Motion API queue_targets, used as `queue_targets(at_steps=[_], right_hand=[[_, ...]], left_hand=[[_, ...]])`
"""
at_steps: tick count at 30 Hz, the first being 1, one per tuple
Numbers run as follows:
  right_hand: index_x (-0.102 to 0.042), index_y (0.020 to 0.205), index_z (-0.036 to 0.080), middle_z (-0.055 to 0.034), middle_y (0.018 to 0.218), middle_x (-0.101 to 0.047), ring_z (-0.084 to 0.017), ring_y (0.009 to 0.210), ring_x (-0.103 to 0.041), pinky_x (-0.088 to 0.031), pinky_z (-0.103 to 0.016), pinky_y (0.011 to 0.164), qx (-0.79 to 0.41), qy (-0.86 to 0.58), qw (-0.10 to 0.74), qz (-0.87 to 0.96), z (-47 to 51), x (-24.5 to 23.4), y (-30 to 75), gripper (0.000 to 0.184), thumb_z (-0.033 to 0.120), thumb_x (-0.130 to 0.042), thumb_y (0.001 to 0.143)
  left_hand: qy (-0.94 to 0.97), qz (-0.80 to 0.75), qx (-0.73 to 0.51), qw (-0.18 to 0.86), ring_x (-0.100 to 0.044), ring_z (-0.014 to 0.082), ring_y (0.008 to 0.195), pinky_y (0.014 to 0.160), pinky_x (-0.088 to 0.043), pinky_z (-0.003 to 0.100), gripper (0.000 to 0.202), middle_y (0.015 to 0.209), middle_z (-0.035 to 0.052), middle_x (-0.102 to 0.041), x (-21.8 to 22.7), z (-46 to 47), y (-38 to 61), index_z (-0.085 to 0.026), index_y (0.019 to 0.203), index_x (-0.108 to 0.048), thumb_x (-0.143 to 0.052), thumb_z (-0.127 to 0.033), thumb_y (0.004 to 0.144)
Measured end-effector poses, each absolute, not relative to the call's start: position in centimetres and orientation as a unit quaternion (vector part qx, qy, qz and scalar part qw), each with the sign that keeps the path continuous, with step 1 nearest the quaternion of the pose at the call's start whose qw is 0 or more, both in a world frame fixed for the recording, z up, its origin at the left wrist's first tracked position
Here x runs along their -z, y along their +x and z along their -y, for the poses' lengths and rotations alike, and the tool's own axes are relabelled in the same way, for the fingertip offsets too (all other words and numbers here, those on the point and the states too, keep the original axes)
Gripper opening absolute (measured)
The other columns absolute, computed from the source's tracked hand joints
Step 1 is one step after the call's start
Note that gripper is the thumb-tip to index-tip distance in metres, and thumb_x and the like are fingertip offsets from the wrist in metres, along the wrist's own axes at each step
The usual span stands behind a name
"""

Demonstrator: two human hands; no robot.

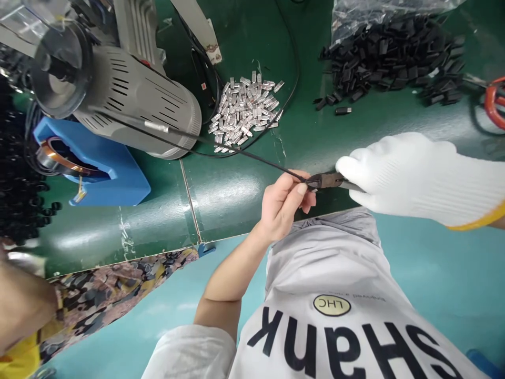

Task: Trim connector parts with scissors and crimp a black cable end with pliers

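Bare and closed, my left hand (283,202) pinches a thin black cable (272,164) near its end, just above the front edge of the green table. My right hand (410,173), in a white knitted glove with a yellow cuff, is wrapped round the handles of a pair of pliers (325,180). The jaws of the pliers meet the cable end at my left fingertips. What exactly lies between the jaws is too small to make out. From my fingers the cable runs up and left across the table, past a pile of small silver metal connector shells (246,110).
A grey heat-gun-like machine (145,100) and a blue tape dispenser (114,173) stand at left. Black plastic covers (394,58) lie heaped at upper right beside a clear bag (379,8). Red-handled scissors (493,102) lie at far right. Another person's arm (23,300) is at lower left.
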State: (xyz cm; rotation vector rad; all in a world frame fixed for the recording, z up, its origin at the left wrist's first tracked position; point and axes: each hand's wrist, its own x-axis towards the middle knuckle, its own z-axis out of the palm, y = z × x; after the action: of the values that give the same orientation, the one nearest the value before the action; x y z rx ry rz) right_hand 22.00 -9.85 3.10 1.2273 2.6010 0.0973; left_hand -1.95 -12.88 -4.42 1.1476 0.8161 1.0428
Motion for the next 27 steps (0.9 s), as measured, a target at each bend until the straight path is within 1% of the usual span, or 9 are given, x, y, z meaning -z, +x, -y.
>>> queue_targets(at_steps=[5, 8, 11, 14, 17, 19, 21, 24, 27], right_hand=[[-0.059, 0.083, 0.019, -0.0038, 0.070, -0.044, -0.016, 0.064, -0.031, -0.014, -0.037, 0.068, -0.060, 0.366, 0.174, -0.913, 8.1, -3.2, 22.6, 0.026, 0.021, -0.036, 0.094], [-0.065, 0.087, 0.018, -0.0030, 0.072, -0.046, -0.014, 0.066, -0.030, -0.016, -0.039, 0.071, -0.036, 0.334, 0.196, -0.921, 6.9, -3.5, 22.8, 0.025, 0.014, -0.040, 0.089], [-0.067, 0.092, 0.019, -0.0026, 0.073, -0.047, -0.014, 0.068, -0.030, -0.018, -0.040, 0.074, -0.056, 0.274, 0.212, -0.936, 5.4, -3.5, 23.3, 0.031, 0.008, -0.039, 0.084], [-0.065, 0.091, 0.021, -0.0021, 0.073, -0.045, -0.015, 0.069, -0.027, -0.017, -0.040, 0.074, -0.067, 0.203, 0.183, -0.960, 4.2, -3.2, 23.6, 0.030, 0.009, -0.038, 0.084], [-0.064, 0.090, 0.022, -0.0020, 0.073, -0.047, -0.015, 0.069, -0.028, -0.017, -0.038, 0.073, -0.045, 0.222, 0.137, -0.964, 4.3, -3.0, 23.4, 0.026, 0.019, -0.039, 0.090], [-0.064, 0.090, 0.021, -0.0027, 0.073, -0.050, -0.015, 0.067, -0.032, -0.017, -0.036, 0.071, -0.009, 0.287, 0.133, -0.948, 5.2, -3.0, 22.9, 0.023, 0.029, -0.042, 0.092], [-0.061, 0.089, 0.021, -0.0023, 0.072, -0.052, -0.015, 0.064, -0.036, -0.017, -0.033, 0.068, 0.051, 0.357, 0.132, -0.923, 6.5, -3.0, 22.3, 0.022, 0.038, -0.048, 0.090], [-0.057, 0.088, 0.022, -0.0001, 0.067, -0.052, -0.014, 0.059, -0.037, -0.018, -0.031, 0.064, 0.159, 0.435, 0.127, -0.877, 8.3, -3.2, 21.5, 0.015, 0.036, -0.052, 0.087], [-0.054, 0.086, 0.023, 0.0026, 0.065, -0.052, -0.012, 0.054, -0.037, -0.019, -0.029, 0.058, 0.311, 0.484, 0.112, -0.811, 9.6, -3.5, 20.6, 0.010, 0.032, -0.053, 0.087]], left_hand=[[0.418, -0.338, -0.390, 0.748, -0.053, 0.0089, 0.050, 0.049, -0.042, 0.023, 0.030, 0.067, -0.0010, -0.064, 3.7, 12.3, -2.1, -0.020, 0.102, -0.063, -0.066, -0.049, 0.098], [0.363, -0.319, -0.327, 0.812, -0.050, 0.0084, 0.044, 0.044, -0.036, 0.023, 0.031, 0.060, -0.0009, -0.059, 3.0, 11.4, -2.3, -0.017, 0.087, -0.062, -0.070, -0.047, 0.094], [0.295, -0.285, -0.236, 0.881, -0.045, 0.0081, 0.040, 0.038, -0.029, 0.022, 0.030, 0.055, -0.0008, -0.056, 2.6, 10.2, -2.5, -0.016, 0.076, -0.059, -0.073, -0.039, 0.090], [0.228, -0.239, -0.156, 0.931, -0.038, 0.0069, 0.034, 0.036, -0.025, 0.022, 0.029, 0.053, -0.0021, -0.051, 2.4, 9.4, -2.5, -0.017, 0.070, -0.053, -0.073, -0.033, 0.085], [0.222, -0.215, -0.150, 0.939, -0.032, 0.0063, 0.030, 0.036, -0.028, 0.023, 0.029, 0.046, -0.0057, -0.042, 2.2, 9.3, -2.7, -0.019, 0.070, -0.051, -0.068, -0.037, 0.086], [0.228, -0.222, -0.180, 0.931, -0.031, 0.0061, 0.029, 0.038, -0.031, 0.023, 0.029, 0.045, -0.0071, -0.039, 2.0, 9.4, -3.0, -0.020, 0.072, -0.051, -0.066, -0.038, 0.087], [0.230, -0.240, -0.216, 0.918, -0.034, 0.0053, 0.032, 0.039, -0.031, 0.021, 0.028, 0.049, -0.0061, -0.044, 1.7, 9.4, -3.4, -0.019, 0.074, -0.052, -0.070, -0.037, 0.087], [0.265, -0.271, -0.262, 0.888, -0.040, 0.0053, 0.038, 0.040, -0.032, 0.019, 0.028, 0.055, -0.0039, -0.051, 1.1, 9.4, -3.7, -0.017, 0.079, -0.057, -0.074, -0.037, 0.089], [0.329, -0.308, -0.320, 0.833, -0.047, 0.0063, 0.043, 0.044, -0.037, 0.019, 0.032, 0.056, -0.0037, -0.054, 0.8, 9.5, -3.6, -0.017, 0.079, -0.055, -0.073, -0.041, 0.093]])
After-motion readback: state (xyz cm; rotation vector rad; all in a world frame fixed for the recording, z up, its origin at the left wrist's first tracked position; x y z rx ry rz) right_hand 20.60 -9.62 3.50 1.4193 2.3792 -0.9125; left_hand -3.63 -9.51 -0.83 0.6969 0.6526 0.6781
